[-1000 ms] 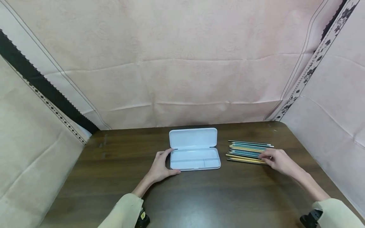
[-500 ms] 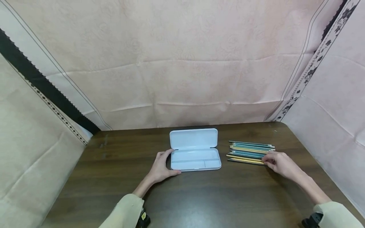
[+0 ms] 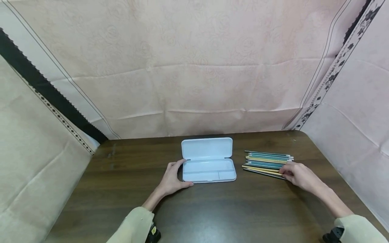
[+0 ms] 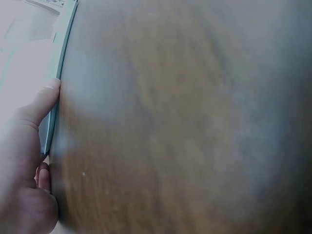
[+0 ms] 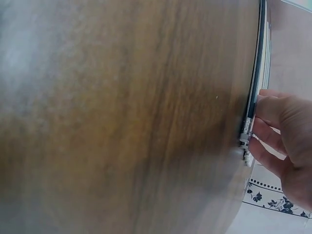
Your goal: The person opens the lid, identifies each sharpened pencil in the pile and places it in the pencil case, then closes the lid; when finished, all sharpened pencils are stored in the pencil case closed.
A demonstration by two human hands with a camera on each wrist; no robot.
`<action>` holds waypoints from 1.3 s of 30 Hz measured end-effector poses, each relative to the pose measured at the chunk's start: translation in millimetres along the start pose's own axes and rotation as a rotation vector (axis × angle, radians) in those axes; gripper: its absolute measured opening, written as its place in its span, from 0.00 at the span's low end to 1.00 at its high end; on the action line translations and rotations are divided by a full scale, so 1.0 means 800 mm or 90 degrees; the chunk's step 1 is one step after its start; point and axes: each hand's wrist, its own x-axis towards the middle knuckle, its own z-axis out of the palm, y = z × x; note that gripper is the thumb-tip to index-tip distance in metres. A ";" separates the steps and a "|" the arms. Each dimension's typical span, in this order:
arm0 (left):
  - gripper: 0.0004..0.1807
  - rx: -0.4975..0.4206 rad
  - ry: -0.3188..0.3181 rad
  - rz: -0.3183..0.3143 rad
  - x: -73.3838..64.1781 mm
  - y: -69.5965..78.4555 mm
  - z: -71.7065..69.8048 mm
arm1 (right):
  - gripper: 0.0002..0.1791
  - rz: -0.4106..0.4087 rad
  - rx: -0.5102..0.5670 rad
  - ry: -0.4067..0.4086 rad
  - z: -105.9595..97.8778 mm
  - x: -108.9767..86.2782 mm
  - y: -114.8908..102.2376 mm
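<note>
A light blue pencil case (image 3: 200,165) lies unfolded on the table, its lid laid back and its divided tray bare. My left hand (image 3: 169,179) holds the case by its left end, thumb on the near edge and fingers at the hinge corner. To the right, several teal, yellow and dark pencils (image 3: 263,162) lie side by side, points to the left. My right hand (image 3: 299,174) pinches at their eraser ends. In the right wrist view, the thumb presses against a dark pencil (image 5: 254,87) just above its metal band; the fingertips behind are partly hidden.
The brown wooden table (image 3: 209,212) ends at a back edge close behind the case. Pale patterned cloth (image 3: 194,84) hangs behind and on both sides. Black wrist devices show at both sleeve cuffs.
The nearest dark pencil now lies at a slant, its eraser end swung toward the front and apart from the others. My right hand shifted slightly right; the left hand stayed on the case.
</note>
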 end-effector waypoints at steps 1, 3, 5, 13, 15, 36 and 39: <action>0.51 -0.001 0.000 -0.001 -0.001 0.000 0.000 | 0.13 -0.004 -0.005 -0.001 0.000 0.000 0.000; 0.51 -0.002 -0.001 -0.001 -0.002 -0.001 0.001 | 0.13 -0.014 -0.014 -0.002 0.001 -0.001 -0.001; 0.51 -0.005 0.000 -0.002 -0.003 -0.001 0.001 | 0.14 -0.025 -0.021 0.002 0.002 -0.001 -0.001; 0.51 -0.003 -0.001 -0.005 -0.005 -0.002 -0.001 | 0.16 -0.084 -0.028 0.066 0.006 0.001 0.000; 0.51 -0.003 0.001 -0.004 -0.004 -0.002 -0.002 | 0.17 -0.100 -0.027 0.083 0.006 0.004 -0.002; 0.51 -0.007 0.000 0.014 -0.002 0.002 -0.003 | 0.15 -0.158 -0.003 0.121 0.006 0.043 -0.050; 0.51 -0.004 -0.001 0.011 -0.002 0.002 -0.002 | 0.15 -0.169 0.000 0.124 0.009 0.050 -0.057</action>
